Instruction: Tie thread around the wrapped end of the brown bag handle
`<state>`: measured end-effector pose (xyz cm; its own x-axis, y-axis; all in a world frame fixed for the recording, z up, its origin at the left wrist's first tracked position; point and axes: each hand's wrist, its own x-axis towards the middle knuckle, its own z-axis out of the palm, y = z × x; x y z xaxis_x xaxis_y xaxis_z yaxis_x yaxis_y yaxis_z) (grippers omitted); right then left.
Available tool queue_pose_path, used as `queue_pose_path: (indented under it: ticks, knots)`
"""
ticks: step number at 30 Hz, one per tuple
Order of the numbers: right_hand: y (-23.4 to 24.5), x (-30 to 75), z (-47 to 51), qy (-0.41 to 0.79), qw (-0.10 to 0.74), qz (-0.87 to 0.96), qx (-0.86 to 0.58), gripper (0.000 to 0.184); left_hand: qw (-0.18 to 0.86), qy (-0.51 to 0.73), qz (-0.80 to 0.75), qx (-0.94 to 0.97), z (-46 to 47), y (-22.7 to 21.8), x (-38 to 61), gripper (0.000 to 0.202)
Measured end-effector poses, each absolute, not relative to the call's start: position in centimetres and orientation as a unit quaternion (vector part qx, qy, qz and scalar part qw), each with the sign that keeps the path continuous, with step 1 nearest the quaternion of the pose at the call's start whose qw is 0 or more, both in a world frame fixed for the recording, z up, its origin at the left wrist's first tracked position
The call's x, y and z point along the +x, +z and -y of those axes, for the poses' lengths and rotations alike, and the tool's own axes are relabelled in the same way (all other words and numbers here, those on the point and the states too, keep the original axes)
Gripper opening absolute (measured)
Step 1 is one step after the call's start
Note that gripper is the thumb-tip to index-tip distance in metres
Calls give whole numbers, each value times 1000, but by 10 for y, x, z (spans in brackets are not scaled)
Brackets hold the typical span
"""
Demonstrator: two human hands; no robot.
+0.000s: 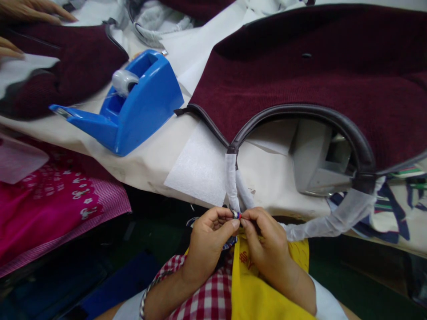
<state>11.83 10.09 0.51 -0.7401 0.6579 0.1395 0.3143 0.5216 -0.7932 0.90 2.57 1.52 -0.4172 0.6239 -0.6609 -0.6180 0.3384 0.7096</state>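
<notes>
- Our left hand (208, 238) and right hand (263, 242) meet fingertip to fingertip at the table's near edge, both closed to a pinch on the small end of the wrapped strap (233, 184); pinching from both sides likely steadies the tiny piece.
- The strap hangs from the maroon bag (316, 62), which lies flat across the table's right half, its handle (300, 111) toward us.
- The blue tape dispenser (133, 104) sits left of centre, within reach.
- Another person's hand (33, 11) rests at the far left corner.
- Red print on the yellow cloth (253, 289) below is unreadable.
</notes>
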Motion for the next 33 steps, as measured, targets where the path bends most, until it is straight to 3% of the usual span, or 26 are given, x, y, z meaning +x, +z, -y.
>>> queue_pose_path:
  ticks: [33]
  knots:
    - [2, 113, -100, 356, 209, 853, -321, 13, 511, 560, -652, 26, -27, 14, 13, 16]
